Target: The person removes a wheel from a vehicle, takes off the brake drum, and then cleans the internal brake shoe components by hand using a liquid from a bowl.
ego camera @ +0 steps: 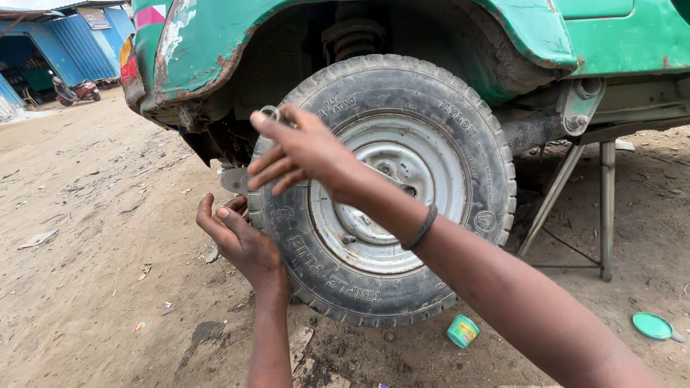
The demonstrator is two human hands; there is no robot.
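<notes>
Nearest the camera: right forearm crossing from lower right toward upper left, dark band at the wrist (422,228). Right hand (305,151) raised before the upper left of the tyre, fingers pinched together on a small metal ring (270,113), held at the fingertips, up by the wheel arch edge. Exact kind of ring too small to tell.

Below and left of that: left hand (241,241), palm up and cupped open, fingers curled loosely, nothing plainly in it, thumb side just beside the tyre's left sidewall. Ring well above this open palm, the two hands apart, one over the other.

Behind both hands: black tyre (460,144) on a pale silver steel rim (381,237), standing upright on dirt, raised lettering around the sidewall. Near the tyre's foot, a small green tin (463,330) lying open on the ground; further right, a round green lid (652,325), well apart from the tin.

Above the wheel: green vehicle body (611,36), paint chipped and rusted along the arch, coil spring (352,36) visible in the dark well. To the right, a metal stand (606,208) propping the underside.

Farther off: sandy ground (79,215) strewn with scraps, blue corrugated sheds (79,43) at upper left, a parked scooter (75,92) before them.
</notes>
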